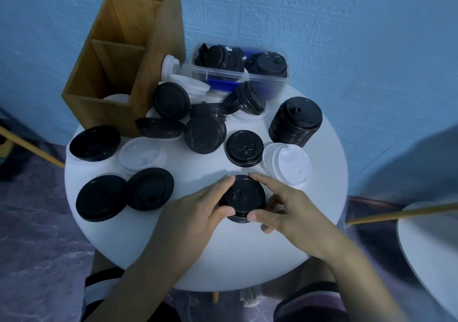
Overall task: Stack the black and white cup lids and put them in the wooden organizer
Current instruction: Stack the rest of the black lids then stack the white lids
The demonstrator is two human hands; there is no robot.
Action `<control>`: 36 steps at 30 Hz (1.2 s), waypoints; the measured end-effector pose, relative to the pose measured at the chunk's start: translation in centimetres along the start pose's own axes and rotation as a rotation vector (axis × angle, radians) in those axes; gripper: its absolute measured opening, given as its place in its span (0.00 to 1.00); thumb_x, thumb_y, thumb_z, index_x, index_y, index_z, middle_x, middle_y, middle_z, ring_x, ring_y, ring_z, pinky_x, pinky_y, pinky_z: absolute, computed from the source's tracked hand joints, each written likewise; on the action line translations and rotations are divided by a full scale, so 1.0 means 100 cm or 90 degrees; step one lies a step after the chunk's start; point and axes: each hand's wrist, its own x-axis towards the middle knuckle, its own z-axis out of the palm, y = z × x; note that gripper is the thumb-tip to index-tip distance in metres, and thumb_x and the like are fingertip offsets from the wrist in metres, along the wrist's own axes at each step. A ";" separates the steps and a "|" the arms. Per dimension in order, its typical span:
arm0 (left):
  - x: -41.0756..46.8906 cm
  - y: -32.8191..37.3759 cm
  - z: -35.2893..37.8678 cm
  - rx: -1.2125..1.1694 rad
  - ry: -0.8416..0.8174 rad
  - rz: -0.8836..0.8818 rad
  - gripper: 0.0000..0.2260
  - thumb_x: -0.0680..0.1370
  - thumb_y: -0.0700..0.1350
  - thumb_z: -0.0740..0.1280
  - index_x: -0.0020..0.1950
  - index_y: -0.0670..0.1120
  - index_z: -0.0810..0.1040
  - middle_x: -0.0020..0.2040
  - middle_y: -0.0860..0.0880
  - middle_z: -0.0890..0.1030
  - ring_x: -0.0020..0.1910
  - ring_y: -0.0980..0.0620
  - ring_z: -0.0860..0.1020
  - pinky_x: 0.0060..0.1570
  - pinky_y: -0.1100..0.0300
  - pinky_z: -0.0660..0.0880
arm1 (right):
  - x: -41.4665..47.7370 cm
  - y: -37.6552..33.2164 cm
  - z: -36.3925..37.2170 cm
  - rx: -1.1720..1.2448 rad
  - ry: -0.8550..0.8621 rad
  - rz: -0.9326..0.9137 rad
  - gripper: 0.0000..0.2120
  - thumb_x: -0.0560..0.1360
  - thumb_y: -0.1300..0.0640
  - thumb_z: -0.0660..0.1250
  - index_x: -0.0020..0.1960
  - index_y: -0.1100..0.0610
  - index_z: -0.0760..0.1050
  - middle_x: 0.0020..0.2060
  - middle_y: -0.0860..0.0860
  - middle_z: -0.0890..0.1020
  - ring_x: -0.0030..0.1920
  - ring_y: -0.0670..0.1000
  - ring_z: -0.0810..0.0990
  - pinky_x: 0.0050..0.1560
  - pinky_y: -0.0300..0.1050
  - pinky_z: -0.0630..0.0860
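head view, with 6 o'clock at my body. both my hands grasp one short black lid stack (pixel 244 195) that sits on the round white table (pixel 223 259), a little toward 4 o'clock from the table's middle. my left hand (pixel 198 207) pinches its rim from 9 o'clock, with the index finger at the top and the thumb at the bottom. my right hand (pixel 285 210) pinches it from 3 o'clock in the same way.

the wooden organizer (pixel 119 61) stands at 11 o'clock on the table edge, and a white lid (pixel 116 97) lies deep in its front compartment. at 12 o'clock is a clear plastic box (pixel 238 73) with black lids inside. in front of it lies a mixed heap of lids (pixel 203 123), black and white together. a tall stack of black lids (pixel 295 120) stands at 2 o'clock. a single black lid (pixel 244 148) lies just above my fingers, and a white lid on the table (pixel 287 165) is beside it at 3 o'clock. two black lids (pixel 100 197) touch each other at 8 o'clock.
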 end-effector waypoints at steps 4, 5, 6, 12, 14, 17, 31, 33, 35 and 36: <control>-0.001 -0.003 -0.002 -0.012 -0.037 -0.009 0.26 0.78 0.64 0.59 0.76 0.61 0.66 0.68 0.64 0.77 0.55 0.60 0.80 0.48 0.69 0.74 | -0.006 -0.003 0.001 -0.062 0.003 -0.009 0.29 0.76 0.50 0.74 0.67 0.27 0.63 0.31 0.33 0.79 0.33 0.51 0.81 0.44 0.34 0.75; 0.000 -0.004 -0.002 -0.026 -0.045 -0.015 0.29 0.77 0.66 0.59 0.77 0.62 0.64 0.70 0.66 0.74 0.57 0.62 0.78 0.50 0.70 0.72 | -0.006 -0.006 0.001 -0.074 0.003 -0.013 0.29 0.76 0.49 0.73 0.67 0.27 0.62 0.31 0.32 0.78 0.33 0.51 0.80 0.43 0.33 0.74; 0.001 -0.004 -0.003 -0.040 -0.050 -0.022 0.33 0.75 0.70 0.59 0.78 0.62 0.62 0.71 0.68 0.71 0.59 0.64 0.76 0.53 0.70 0.71 | -0.005 -0.007 0.003 -0.096 0.001 -0.021 0.29 0.76 0.47 0.73 0.69 0.28 0.62 0.31 0.31 0.78 0.33 0.49 0.79 0.42 0.32 0.73; 0.006 0.000 -0.006 -0.051 -0.033 -0.061 0.35 0.75 0.68 0.65 0.79 0.63 0.60 0.70 0.69 0.70 0.61 0.66 0.73 0.53 0.74 0.68 | 0.007 -0.015 -0.001 -0.111 -0.025 -0.021 0.32 0.77 0.47 0.72 0.75 0.32 0.61 0.29 0.39 0.78 0.30 0.46 0.78 0.38 0.36 0.77; 0.007 0.001 -0.007 -0.072 -0.028 -0.105 0.34 0.75 0.62 0.70 0.79 0.62 0.61 0.54 0.69 0.76 0.50 0.71 0.73 0.46 0.78 0.66 | 0.012 -0.020 -0.007 -0.058 0.043 -0.039 0.26 0.78 0.49 0.72 0.72 0.34 0.69 0.28 0.42 0.77 0.29 0.48 0.77 0.35 0.43 0.79; 0.008 0.002 -0.006 -0.062 -0.017 -0.119 0.32 0.75 0.61 0.72 0.77 0.61 0.65 0.49 0.66 0.78 0.43 0.67 0.75 0.43 0.75 0.66 | 0.023 -0.033 -0.017 -0.121 0.251 -0.155 0.13 0.78 0.48 0.71 0.62 0.41 0.80 0.38 0.40 0.81 0.36 0.45 0.78 0.41 0.45 0.78; 0.006 0.006 -0.006 -0.062 -0.033 -0.102 0.31 0.72 0.67 0.67 0.74 0.63 0.67 0.66 0.69 0.74 0.45 0.74 0.72 0.44 0.78 0.65 | 0.091 -0.043 -0.015 -0.577 0.164 -0.062 0.31 0.74 0.42 0.72 0.73 0.50 0.68 0.65 0.49 0.78 0.65 0.58 0.74 0.62 0.53 0.65; 0.006 0.006 -0.007 -0.061 -0.032 -0.103 0.30 0.72 0.67 0.67 0.73 0.64 0.67 0.64 0.69 0.75 0.43 0.73 0.73 0.43 0.77 0.65 | 0.091 -0.045 -0.018 -0.514 0.173 -0.088 0.32 0.73 0.43 0.73 0.74 0.50 0.69 0.66 0.50 0.78 0.65 0.58 0.76 0.67 0.54 0.67; 0.006 0.006 -0.007 -0.058 -0.025 -0.100 0.30 0.72 0.66 0.68 0.73 0.64 0.67 0.63 0.70 0.75 0.41 0.75 0.72 0.43 0.78 0.65 | 0.085 -0.049 -0.023 -0.421 0.196 -0.103 0.33 0.74 0.43 0.73 0.75 0.50 0.69 0.67 0.50 0.77 0.66 0.56 0.75 0.70 0.53 0.66; 0.006 0.006 -0.007 -0.060 -0.020 -0.099 0.31 0.72 0.66 0.68 0.73 0.64 0.67 0.61 0.72 0.75 0.42 0.75 0.72 0.43 0.78 0.65 | 0.080 -0.051 -0.025 -0.382 0.207 -0.109 0.33 0.74 0.43 0.73 0.75 0.49 0.68 0.68 0.49 0.76 0.66 0.54 0.74 0.70 0.50 0.66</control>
